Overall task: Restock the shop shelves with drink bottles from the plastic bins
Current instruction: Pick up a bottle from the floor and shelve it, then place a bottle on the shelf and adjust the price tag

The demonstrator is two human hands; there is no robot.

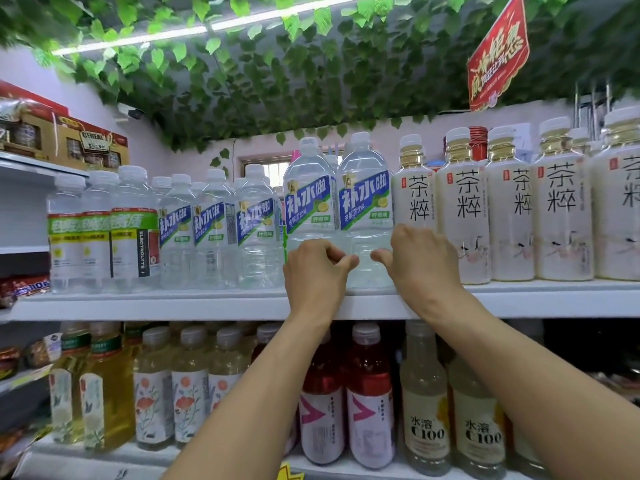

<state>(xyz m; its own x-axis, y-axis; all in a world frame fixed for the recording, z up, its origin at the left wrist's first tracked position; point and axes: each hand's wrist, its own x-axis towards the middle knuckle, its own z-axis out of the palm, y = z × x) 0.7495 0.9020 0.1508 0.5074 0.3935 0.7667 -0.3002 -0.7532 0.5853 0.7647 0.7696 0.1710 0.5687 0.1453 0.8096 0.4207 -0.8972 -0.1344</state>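
Two tall clear bottles with blue labels stand at the front of the upper shelf (pixel 207 304). My right hand (pixel 417 263) holds the right-hand clear bottle (pixel 366 206) low down, with the thumb across its front and the fingers hidden at its right side. My left hand (pixel 317 271) has curled fingers. Its thumb and forefinger pinch the lower left edge of the same bottle. This hand also covers the base of the left-hand clear bottle (pixel 309 202). No plastic bin is in view.
Smaller clear bottles (pixel 214 230) fill the shelf to the left. White tea bottles (pixel 464 209) stand close on the right. Red (pixel 370 393) and pale yellow bottles (pixel 424 403) line the lower shelf under my arms. Leaf garlands and a red sign (pixel 498 53) hang overhead.
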